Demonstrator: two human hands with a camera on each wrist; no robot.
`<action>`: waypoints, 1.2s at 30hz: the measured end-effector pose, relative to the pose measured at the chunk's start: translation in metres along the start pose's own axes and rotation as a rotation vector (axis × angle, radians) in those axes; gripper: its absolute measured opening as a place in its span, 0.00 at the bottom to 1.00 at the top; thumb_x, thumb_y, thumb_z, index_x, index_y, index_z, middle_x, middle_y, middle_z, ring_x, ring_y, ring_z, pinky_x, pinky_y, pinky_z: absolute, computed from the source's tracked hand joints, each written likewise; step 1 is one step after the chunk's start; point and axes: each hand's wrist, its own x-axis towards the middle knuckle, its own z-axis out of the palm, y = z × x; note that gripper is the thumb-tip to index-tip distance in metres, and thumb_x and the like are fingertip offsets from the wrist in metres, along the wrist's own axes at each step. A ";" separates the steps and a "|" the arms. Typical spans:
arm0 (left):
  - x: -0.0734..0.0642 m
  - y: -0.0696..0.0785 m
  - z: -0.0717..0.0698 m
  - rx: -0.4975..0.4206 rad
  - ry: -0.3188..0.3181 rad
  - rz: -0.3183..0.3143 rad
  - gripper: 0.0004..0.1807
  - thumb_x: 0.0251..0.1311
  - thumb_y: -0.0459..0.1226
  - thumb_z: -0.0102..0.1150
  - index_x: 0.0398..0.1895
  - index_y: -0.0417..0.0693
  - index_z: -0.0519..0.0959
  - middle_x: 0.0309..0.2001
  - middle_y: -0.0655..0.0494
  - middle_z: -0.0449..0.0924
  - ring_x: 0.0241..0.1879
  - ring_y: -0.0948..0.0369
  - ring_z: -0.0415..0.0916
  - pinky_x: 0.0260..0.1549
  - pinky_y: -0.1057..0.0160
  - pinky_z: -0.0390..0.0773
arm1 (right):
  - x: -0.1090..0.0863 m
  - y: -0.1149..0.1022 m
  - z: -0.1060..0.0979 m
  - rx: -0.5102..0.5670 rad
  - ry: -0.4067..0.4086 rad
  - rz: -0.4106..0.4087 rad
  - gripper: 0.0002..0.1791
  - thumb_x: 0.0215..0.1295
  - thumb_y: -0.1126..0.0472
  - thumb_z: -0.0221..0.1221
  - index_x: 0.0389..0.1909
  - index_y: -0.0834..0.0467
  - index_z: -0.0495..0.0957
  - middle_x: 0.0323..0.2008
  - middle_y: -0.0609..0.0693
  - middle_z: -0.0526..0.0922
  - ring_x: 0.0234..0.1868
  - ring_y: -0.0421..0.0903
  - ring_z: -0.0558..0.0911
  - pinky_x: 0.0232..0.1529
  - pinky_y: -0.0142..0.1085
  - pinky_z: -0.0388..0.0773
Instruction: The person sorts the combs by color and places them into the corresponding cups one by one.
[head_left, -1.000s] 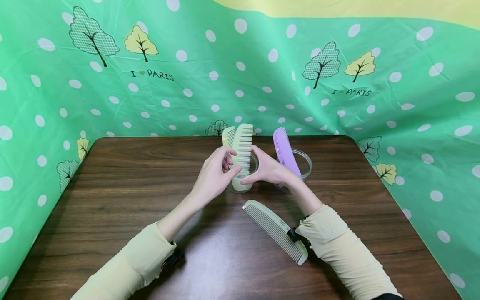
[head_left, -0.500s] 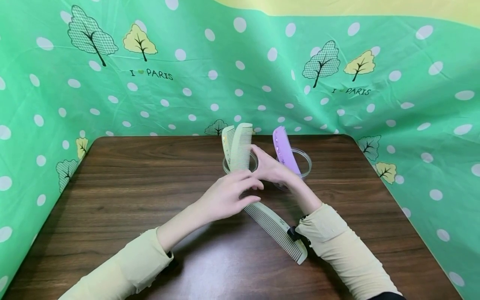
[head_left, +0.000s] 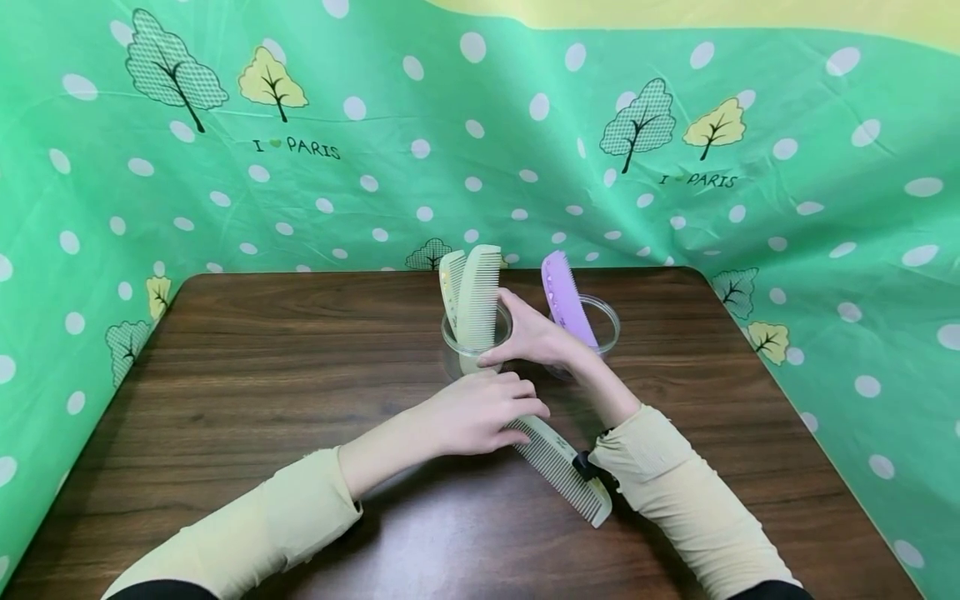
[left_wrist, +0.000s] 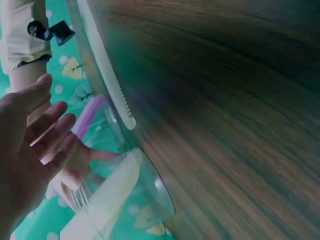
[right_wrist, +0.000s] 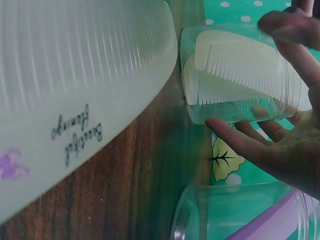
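My right hand [head_left: 534, 332] holds a clear plastic jar [right_wrist: 200, 112], thumb on the near side and fingers around the far side. Two pale green combs stand in that jar: a tall plain one [head_left: 480, 292] in front and one with yellow decorations [head_left: 452, 279] leaning behind it. Another pale green comb [head_left: 566, 467] lies slantwise on the table, lettering along its spine. Over its far end is my left hand [head_left: 487, 414], fingers loosely bent and nothing gripped, hiding that end in the head view. In the left wrist view the hand's fingers [left_wrist: 52, 127] are spread apart from the comb.
Right of the held jar stands a second clear jar [head_left: 617, 325] with a purple comb [head_left: 567, 300] leaning in it. My right forearm passes in front of it. A green dotted cloth [head_left: 390, 200] hangs behind the brown wooden table [head_left: 262, 375].
My left hand has left the combs in the jar and moved down and toward me, over the lying comb. My right hand stays at the jar.
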 end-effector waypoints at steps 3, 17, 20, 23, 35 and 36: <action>0.006 0.004 0.005 0.047 -0.055 0.026 0.21 0.65 0.51 0.67 0.59 0.62 0.81 0.50 0.66 0.82 0.51 0.63 0.79 0.54 0.63 0.79 | 0.000 0.000 0.000 0.015 -0.001 -0.005 0.57 0.44 0.56 0.82 0.74 0.53 0.59 0.67 0.52 0.72 0.68 0.51 0.71 0.74 0.51 0.64; 0.025 0.009 0.021 0.134 -0.228 0.077 0.29 0.57 0.56 0.72 0.63 0.69 0.80 0.54 0.67 0.80 0.55 0.64 0.77 0.46 0.65 0.81 | 0.000 -0.002 0.002 0.037 -0.008 0.007 0.57 0.45 0.57 0.81 0.75 0.52 0.58 0.69 0.51 0.70 0.72 0.51 0.68 0.75 0.52 0.62; 0.027 0.009 0.023 0.138 -0.252 0.093 0.30 0.56 0.56 0.72 0.64 0.70 0.79 0.56 0.66 0.79 0.56 0.64 0.76 0.46 0.65 0.81 | 0.000 -0.002 0.001 0.041 -0.011 0.006 0.58 0.45 0.57 0.81 0.75 0.53 0.57 0.70 0.52 0.69 0.72 0.51 0.68 0.76 0.52 0.62; 0.029 0.010 0.026 0.136 -0.277 0.102 0.33 0.55 0.56 0.72 0.66 0.71 0.78 0.57 0.66 0.78 0.57 0.64 0.75 0.46 0.65 0.81 | -0.001 -0.002 0.001 0.034 -0.009 0.009 0.58 0.45 0.57 0.81 0.75 0.52 0.57 0.70 0.52 0.69 0.73 0.51 0.67 0.76 0.52 0.61; 0.040 0.012 0.035 0.102 -0.312 0.112 0.31 0.50 0.51 0.77 0.61 0.69 0.81 0.56 0.65 0.78 0.55 0.64 0.75 0.41 0.67 0.83 | -0.002 -0.002 0.001 0.025 -0.002 0.024 0.59 0.44 0.56 0.82 0.75 0.51 0.57 0.69 0.51 0.69 0.72 0.50 0.68 0.76 0.52 0.61; 0.041 0.012 0.035 0.103 -0.319 0.104 0.31 0.49 0.51 0.78 0.60 0.69 0.82 0.55 0.65 0.79 0.55 0.64 0.76 0.41 0.67 0.83 | -0.002 -0.002 0.001 0.025 -0.003 0.025 0.59 0.44 0.56 0.82 0.75 0.51 0.57 0.69 0.51 0.69 0.72 0.50 0.67 0.76 0.52 0.61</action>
